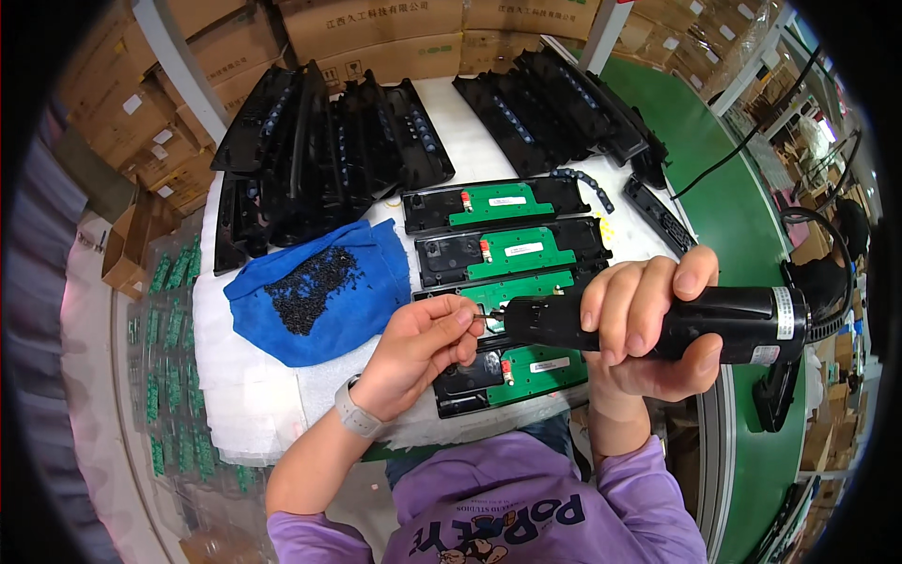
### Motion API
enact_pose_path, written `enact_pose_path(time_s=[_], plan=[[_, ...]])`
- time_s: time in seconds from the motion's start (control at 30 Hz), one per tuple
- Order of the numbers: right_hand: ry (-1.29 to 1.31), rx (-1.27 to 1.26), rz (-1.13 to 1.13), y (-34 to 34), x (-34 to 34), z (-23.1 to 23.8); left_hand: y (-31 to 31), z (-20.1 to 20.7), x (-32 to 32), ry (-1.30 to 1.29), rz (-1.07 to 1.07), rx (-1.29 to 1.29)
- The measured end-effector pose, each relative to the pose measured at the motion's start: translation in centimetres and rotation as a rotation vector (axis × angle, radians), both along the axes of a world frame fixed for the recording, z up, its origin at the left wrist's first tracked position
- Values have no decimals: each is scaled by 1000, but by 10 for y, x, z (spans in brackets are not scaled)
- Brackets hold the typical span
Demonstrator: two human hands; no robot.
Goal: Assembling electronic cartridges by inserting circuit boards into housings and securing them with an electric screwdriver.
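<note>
My right hand (648,324) is wrapped round a black electric screwdriver (554,321), held level with its tip toward the left. At that tip my left hand (434,331) pinches thumb and forefinger together; what lies between them is too small to make out. Beneath both hands, several black plastic housings with green circuit boards (522,249) lie in a column, each board carrying a small red part and a white label. Left of them, a heap of tiny black screws (310,289) rests on a blue cloth (381,258).
Stacks of black housings (352,141) stand at the back left, and more housings (554,108) at the back right. A strip of dark small parts (590,186) lies beside the top board. Cardboard boxes (385,56) line the back. A green bench surface (714,179) extends to the right.
</note>
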State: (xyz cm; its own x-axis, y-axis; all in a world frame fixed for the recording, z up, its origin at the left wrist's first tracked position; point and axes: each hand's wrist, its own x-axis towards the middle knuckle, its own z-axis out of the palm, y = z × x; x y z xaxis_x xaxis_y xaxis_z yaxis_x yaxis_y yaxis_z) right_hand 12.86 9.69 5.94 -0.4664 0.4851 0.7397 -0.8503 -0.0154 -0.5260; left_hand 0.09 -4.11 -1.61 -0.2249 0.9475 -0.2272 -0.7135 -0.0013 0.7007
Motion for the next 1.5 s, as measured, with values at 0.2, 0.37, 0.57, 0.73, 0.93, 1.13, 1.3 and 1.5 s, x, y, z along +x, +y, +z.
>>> enact_pose_path(time_s=[0.2, 0.37, 0.57, 0.73, 0.93, 1.13, 1.3, 1.5], plan=[[-10, -12, -10, -3, 0, -3, -3, 1, -3, 52, 4, -36], [20, -89, 64, 7, 3, -7, -3, 10, -8, 159, -8, -65], [-67, -201, 88, 8, 8, -10, 0, 7, -5, 373, -39, -65], [-33, -236, 181, 13, 10, -13, 5, 3, -1, 481, 46, -66], [-261, -81, 149, 30, 37, -7, 4, 5, 4, 552, 118, -97], [-461, -46, -136, 26, 53, -11, 2, 8, 13, 562, 111, -72], [-457, -40, -184, 27, 51, -16, 4, 6, 14, 567, 64, -63], [-406, -156, -96, 28, 54, -18, 5, 4, 15, 510, 38, -64]])
